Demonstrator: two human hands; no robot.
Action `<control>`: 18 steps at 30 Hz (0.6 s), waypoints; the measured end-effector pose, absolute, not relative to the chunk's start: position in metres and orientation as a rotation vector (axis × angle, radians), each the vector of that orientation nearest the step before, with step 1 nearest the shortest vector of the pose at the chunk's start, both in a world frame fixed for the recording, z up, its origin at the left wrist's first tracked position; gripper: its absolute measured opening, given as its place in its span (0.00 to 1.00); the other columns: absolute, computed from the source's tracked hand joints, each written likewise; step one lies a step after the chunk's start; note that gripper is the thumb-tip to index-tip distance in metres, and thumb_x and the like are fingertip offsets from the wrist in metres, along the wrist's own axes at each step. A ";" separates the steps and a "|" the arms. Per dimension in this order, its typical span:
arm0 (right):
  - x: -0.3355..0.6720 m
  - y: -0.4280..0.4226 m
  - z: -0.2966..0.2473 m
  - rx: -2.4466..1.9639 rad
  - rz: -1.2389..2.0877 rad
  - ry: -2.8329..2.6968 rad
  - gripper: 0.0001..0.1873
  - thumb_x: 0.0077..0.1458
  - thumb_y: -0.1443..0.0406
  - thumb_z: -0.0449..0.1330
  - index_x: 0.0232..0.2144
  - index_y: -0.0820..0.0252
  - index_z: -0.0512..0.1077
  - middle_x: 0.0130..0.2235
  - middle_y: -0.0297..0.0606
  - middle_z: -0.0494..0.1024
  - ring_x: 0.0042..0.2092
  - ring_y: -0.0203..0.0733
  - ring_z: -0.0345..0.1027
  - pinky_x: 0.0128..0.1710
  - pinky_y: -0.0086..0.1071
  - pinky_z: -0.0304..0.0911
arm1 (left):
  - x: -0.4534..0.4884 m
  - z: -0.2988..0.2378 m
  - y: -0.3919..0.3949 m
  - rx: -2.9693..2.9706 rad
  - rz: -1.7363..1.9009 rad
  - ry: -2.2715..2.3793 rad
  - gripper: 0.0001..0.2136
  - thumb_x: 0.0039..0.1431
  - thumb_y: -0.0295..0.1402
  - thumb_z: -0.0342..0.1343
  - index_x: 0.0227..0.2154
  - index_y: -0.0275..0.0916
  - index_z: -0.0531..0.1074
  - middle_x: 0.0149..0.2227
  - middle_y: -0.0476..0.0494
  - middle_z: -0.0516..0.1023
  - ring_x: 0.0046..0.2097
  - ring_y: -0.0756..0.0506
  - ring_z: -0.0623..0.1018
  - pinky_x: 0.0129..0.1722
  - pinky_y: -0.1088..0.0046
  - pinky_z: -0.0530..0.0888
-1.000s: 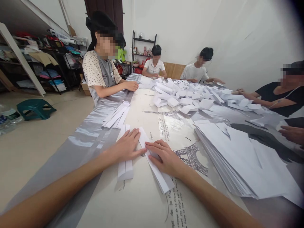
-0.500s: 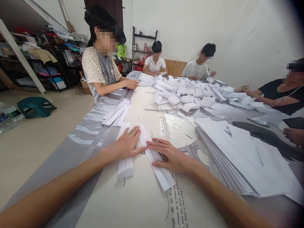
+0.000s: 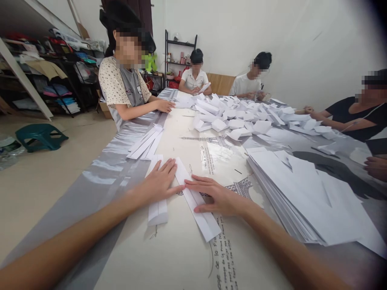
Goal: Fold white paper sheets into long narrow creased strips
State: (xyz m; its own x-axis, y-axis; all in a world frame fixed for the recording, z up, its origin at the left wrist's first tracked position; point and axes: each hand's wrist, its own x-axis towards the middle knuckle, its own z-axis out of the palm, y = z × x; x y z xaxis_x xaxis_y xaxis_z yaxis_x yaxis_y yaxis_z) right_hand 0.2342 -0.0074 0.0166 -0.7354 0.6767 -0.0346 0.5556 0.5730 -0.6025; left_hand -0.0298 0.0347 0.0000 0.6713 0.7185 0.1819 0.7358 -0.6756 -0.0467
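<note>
My left hand [image 3: 159, 183] lies flat, fingers stretched out, on a folded white paper strip [image 3: 157, 209] that runs towards me. My right hand [image 3: 217, 197] lies flat with fingers spread on a second folded white strip [image 3: 205, 223] that slants to the right. The index fingertips of both hands almost meet near the middle. Both strips rest on the table cover [image 3: 181, 257], which is printed with Eiffel towers and text.
A thick stack of flat white sheets [image 3: 305, 197] lies to my right. A bundle of folded strips [image 3: 146, 143] sits further left, and a heap of folded papers [image 3: 242, 119] fills the far middle. Several other people sit round the table. A green stool [image 3: 39, 137] stands on the floor at left.
My right hand has slid a little to the right along the slanted strip, fingers spreading flatter. My left hand has stayed on its strip. The camera tilted slightly.
</note>
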 end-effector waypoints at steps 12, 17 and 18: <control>0.225 -0.009 0.000 -1.065 0.651 -2.454 0.45 0.61 0.46 0.61 0.72 0.39 0.42 0.73 0.34 0.48 0.72 0.53 0.45 0.68 0.53 0.52 | -0.009 0.003 0.004 -2.887 -0.324 -1.085 0.36 0.69 0.55 0.42 0.63 0.25 0.62 0.64 0.26 0.66 0.66 0.33 0.65 0.66 0.55 0.61; 0.221 -0.008 0.001 -1.083 0.671 -2.452 0.46 0.62 0.47 0.60 0.72 0.39 0.40 0.73 0.32 0.46 0.73 0.50 0.41 0.70 0.51 0.49 | -0.016 0.013 0.014 -2.983 -0.315 -1.080 0.33 0.69 0.56 0.43 0.64 0.34 0.61 0.64 0.33 0.67 0.66 0.34 0.65 0.65 0.55 0.61; 0.221 -0.008 0.002 -1.072 0.682 -2.458 0.47 0.61 0.46 0.60 0.72 0.40 0.40 0.74 0.32 0.46 0.73 0.50 0.40 0.70 0.51 0.48 | -0.017 0.013 0.015 -2.993 -0.325 -1.074 0.33 0.68 0.57 0.42 0.64 0.35 0.61 0.63 0.33 0.68 0.66 0.35 0.65 0.65 0.55 0.61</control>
